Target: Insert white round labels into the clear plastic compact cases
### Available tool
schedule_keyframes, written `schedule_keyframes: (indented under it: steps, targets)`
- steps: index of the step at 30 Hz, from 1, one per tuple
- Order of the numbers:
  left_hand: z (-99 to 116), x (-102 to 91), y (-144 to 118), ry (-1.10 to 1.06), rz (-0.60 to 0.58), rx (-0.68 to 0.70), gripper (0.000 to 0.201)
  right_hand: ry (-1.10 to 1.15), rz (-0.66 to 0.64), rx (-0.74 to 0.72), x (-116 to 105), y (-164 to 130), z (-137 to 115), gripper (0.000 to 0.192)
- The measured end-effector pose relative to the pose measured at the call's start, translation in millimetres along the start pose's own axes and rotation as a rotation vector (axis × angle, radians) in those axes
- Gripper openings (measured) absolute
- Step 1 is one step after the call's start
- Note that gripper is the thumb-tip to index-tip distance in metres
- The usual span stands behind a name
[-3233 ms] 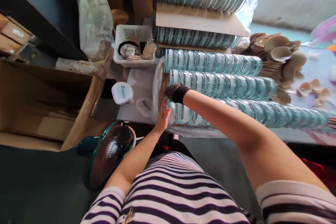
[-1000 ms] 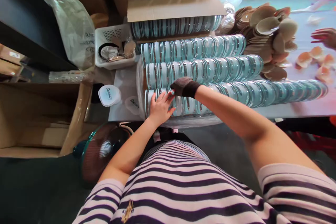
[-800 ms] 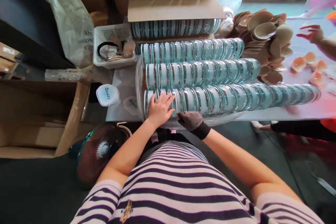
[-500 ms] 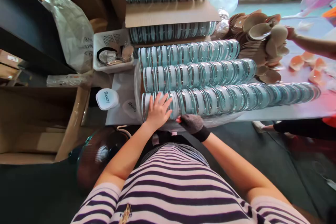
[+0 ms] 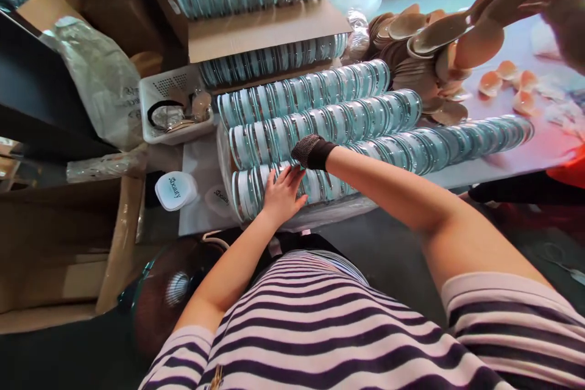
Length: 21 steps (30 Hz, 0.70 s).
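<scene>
In the head view, my left hand [image 5: 284, 196] lies with its fingers stretched out on the nearest row of clear, teal-tinted plastic cases [image 5: 326, 186]. My right hand [image 5: 309, 151] wears a dark knitted fingerless-looking glove and reaches over that same row, touching or just above its upper side beside my left fingertips. Its fingers point down and are mostly hidden behind the glove, so whether they grip a case is unclear. Just beyond the hands runs a second row of the same cases [image 5: 260, 140], with a third row [image 5: 292, 92] behind it.
A white basket [image 5: 178, 133] with loose parts stands left of the rows. Two white "beauty" pads [image 5: 176, 191] lie at the table's left end. A cardboard sheet [image 5: 269, 27] separates stacked rows behind. At right, another person's blurred hand [image 5: 564, 18] holds beige cups [image 5: 484, 42].
My right hand has moved up from the near side of the front row to its far side. My left hand has shifted slightly along the row. The other person has lifted several beige cups.
</scene>
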State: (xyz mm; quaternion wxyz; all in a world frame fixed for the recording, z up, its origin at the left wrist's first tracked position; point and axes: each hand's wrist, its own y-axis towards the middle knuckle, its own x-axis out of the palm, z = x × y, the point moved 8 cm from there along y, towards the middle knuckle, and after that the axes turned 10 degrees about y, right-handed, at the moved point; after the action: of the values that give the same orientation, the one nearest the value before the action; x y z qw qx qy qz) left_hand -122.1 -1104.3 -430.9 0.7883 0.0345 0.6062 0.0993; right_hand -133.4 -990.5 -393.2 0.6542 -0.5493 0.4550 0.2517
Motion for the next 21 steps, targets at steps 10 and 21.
schedule_keyframes:
  steps: [10,21]
  targets:
    - [6.6,-7.6,0.3,0.181,-0.064,-0.013,0.064,0.36,0.298,0.206,142.6,-101.1,-20.9,0.034]
    - [34.3,-7.3,19.2,0.202,-0.043,0.086,0.063,0.328,0.418,0.354,49.1,-91.1,56.1,0.036]
